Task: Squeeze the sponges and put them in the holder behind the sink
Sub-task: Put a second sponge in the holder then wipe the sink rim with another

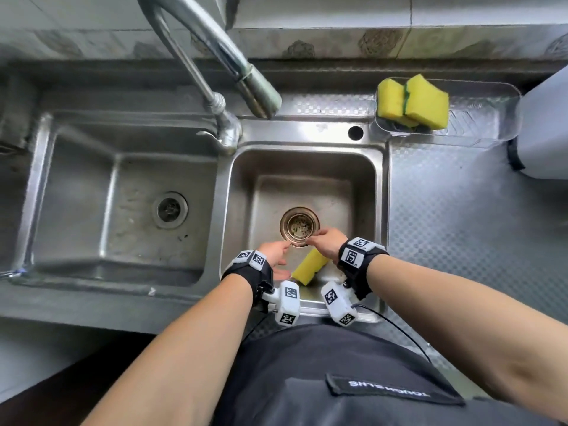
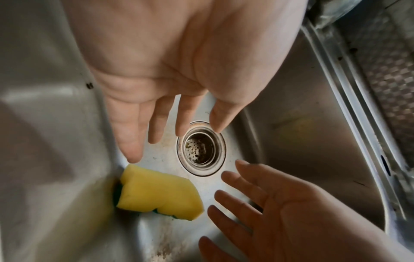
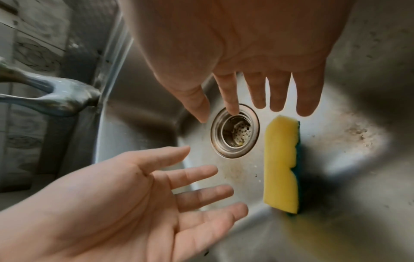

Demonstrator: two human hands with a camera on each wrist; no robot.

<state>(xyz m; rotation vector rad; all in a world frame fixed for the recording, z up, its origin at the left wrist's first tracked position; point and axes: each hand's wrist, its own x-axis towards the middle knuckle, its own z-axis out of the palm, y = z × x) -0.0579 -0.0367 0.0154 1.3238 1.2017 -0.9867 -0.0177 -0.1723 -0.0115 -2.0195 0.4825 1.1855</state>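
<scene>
Both hands, left hand (image 1: 274, 253) and right hand (image 1: 327, 241), are held spread and empty over the sink (image 1: 381, 167) drain, ready for the last sponge (image 1: 309, 265) lying against the near wall; two sponges (image 1: 412, 101) already stand in the holder (image 1: 479, 130).

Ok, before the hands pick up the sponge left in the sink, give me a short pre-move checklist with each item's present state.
1. Left hand free, fingers straight: ok.
2. Right hand free, fingers straight: ok.
3. Last sponge within reach, on the basin floor beside the drain, between both hands: ok.
4. Nothing lying on top of that sponge: ok.
5. Holder behind the sink has free room to the right of the two sponges already standing in it: ok.
6. Sponge still holding water: cannot tell.
</scene>
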